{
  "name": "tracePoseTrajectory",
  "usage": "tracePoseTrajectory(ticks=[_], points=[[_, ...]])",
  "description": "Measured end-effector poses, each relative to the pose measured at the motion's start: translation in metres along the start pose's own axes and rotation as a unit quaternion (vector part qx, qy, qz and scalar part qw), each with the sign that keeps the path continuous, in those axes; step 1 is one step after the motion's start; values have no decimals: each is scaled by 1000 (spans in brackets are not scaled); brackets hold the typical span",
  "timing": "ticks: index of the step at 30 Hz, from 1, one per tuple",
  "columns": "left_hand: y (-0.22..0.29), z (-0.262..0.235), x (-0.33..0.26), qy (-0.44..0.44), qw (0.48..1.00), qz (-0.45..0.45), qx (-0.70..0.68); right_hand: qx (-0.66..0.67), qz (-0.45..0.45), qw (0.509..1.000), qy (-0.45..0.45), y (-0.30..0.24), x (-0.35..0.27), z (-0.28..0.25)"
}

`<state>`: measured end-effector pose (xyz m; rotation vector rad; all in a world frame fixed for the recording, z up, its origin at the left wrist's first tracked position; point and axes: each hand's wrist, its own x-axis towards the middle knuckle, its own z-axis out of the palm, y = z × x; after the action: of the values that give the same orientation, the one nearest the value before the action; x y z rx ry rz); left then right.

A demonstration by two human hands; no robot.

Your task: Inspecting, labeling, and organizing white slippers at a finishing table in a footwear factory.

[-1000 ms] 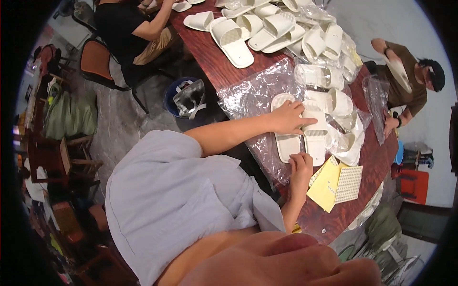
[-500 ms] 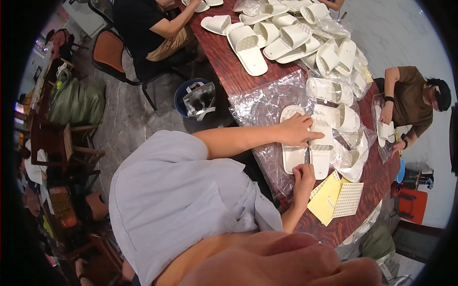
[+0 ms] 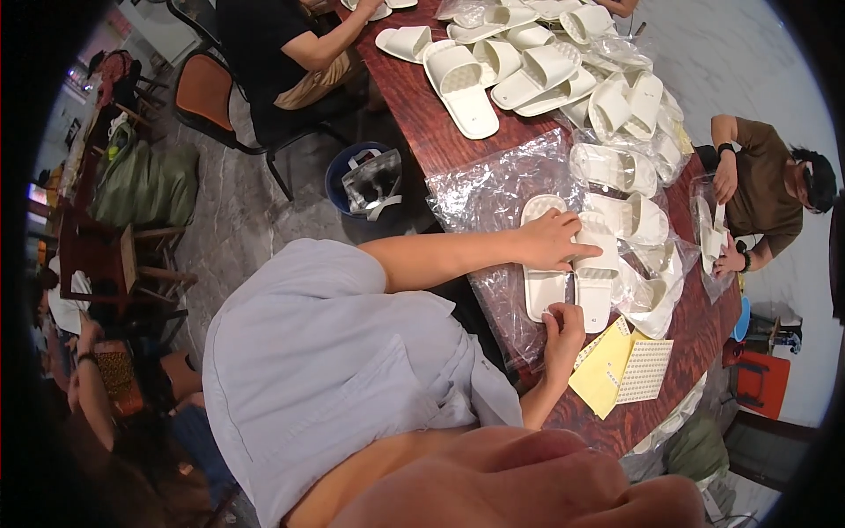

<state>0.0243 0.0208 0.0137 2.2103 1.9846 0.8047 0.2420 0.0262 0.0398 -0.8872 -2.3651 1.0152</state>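
A pair of white slippers lies side by side on the table; the left slipper (image 3: 546,287) and the right slipper (image 3: 596,295) rest partly on a clear plastic bag (image 3: 493,189). My left hand (image 3: 550,242) is open, its spread fingers resting across both straps. At the heel of the left slipper, my right hand (image 3: 564,333) has thumb and forefinger pinched together. Something tiny and pale shows at those fingertips, too small to make out. A small dark mark shows on the right slipper's heel. Beside my right hand are yellow sheets (image 3: 600,370) and a sheet of small labels (image 3: 645,370).
More white slippers (image 3: 537,75) are heaped on the far part of the dark red table (image 3: 409,114), some in clear plastic. A co-worker (image 3: 764,185) handles a bagged slipper at the right. Another person in black (image 3: 268,53) sits far left, near a blue bin (image 3: 363,183).
My right hand has shifted slightly, still by the left slipper's heel; my left hand stays on the straps. The co-worker at the right has raised one hand over the bagged slipper.
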Motion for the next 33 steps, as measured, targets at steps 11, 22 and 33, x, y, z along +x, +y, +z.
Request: tracePoseTrajectory(ticks=[11,22,33], points=[[-2,0,-2,2,1000,26,8,-28,-27,999,1,7,-3,2],[-11,6,1,26,997,15,77,-21,-16,1000,15,9,-9,-7],[6,-23,1,0,1000,6,10,-14,24,999,42,-6,-8,-9]])
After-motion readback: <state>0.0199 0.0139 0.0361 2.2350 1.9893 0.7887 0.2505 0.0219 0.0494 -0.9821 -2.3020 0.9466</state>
